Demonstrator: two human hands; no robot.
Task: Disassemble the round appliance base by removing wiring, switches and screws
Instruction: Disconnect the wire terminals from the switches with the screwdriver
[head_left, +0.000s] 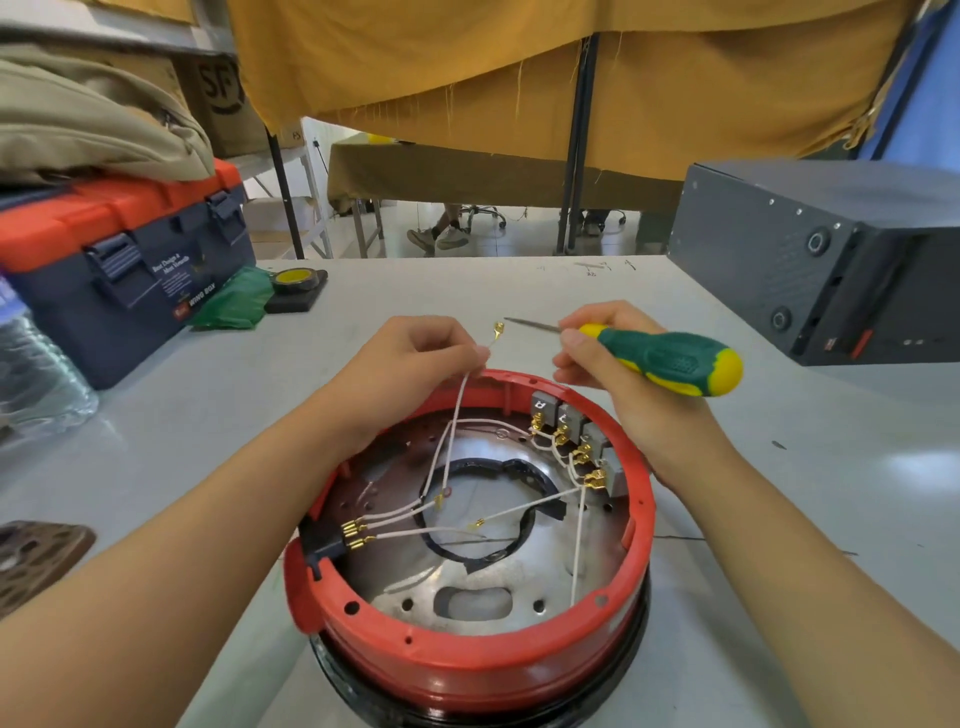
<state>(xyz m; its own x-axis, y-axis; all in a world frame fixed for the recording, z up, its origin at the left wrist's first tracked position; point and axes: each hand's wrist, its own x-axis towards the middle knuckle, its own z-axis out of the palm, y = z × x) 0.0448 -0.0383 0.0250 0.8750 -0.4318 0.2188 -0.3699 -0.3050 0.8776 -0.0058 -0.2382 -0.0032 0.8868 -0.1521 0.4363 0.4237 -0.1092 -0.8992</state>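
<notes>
The round appliance base (467, 660) has a red rim and a metal plate inside, and lies on the table in front of me. White wires with brass terminals run across the plate to several grey switches (587, 441) along the right inner wall. My left hand (415, 358) pinches one white wire (457, 410) and holds it up above the far rim, its brass ring terminal free in the air. My right hand (597, 358) grips a green and yellow screwdriver (665, 358), whose blade points left toward that terminal.
A blue and orange toolbox (130, 260) stands at the left, with a roll of tape (296, 280) and green cloth beside it. A plastic bottle (31, 374) is at the left edge. A black metal box (831, 260) sits at the right.
</notes>
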